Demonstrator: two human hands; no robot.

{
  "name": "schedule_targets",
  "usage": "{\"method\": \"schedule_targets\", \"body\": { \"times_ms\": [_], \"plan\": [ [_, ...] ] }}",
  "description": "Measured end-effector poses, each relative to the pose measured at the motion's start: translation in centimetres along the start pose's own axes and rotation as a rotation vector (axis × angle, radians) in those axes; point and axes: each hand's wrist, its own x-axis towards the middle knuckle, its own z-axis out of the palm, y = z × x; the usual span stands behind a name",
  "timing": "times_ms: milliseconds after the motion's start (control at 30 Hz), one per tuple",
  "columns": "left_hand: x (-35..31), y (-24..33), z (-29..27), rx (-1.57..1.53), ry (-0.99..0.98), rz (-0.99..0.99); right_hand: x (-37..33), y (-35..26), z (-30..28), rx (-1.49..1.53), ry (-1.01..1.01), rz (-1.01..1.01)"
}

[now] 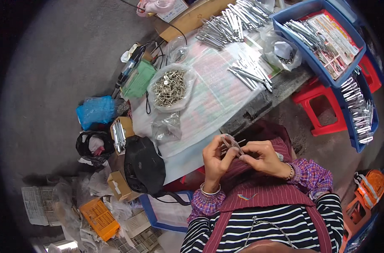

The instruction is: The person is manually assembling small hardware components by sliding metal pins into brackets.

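Both hands meet in front of my apron [259,197], close to the table's near edge. Between them is a small slim shiny metal piece [230,142], partly covered by my fingers, so its exact kind is hard to make out. My left hand [216,163] pinches it with thumb and forefinger. From the other side, the fingers of my right hand [265,158] close on the same piece. Ahead on the sheeted tabletop [213,92] lies a small group of slim silvery metal parts [252,72]. A clear plastic bag there holds many short brassy pins or screws [170,87].
A larger pile of metal parts [234,23] lies at the back. Blue crates [276,19] and a red stool [322,109] stand right. Along the table's left lie a power screwdriver [130,65], green box [140,78] and black bag [144,164]. An orange basket [100,218] sits lower left.
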Motion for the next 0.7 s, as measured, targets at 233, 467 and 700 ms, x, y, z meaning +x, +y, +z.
{"method": "schedule_targets", "body": {
  "times_ms": [233, 467, 700],
  "plan": [
    [-1.0, -1.9, -0.2, 0.215, 0.096, 0.056, -1.4, 1.2, 0.5, 0.106, -0.043, 0.097],
    [-1.9, -0.6, -0.3, -0.044, 0.032, -0.077, -1.1, 1.3, 1.1, 0.107, -0.035, 0.121],
    [-0.7, -1.2, -1.0, -0.139, -0.001, -0.051, 0.5, 1.2, 1.0, 0.129, 0.025, 0.178]
  ]
}}
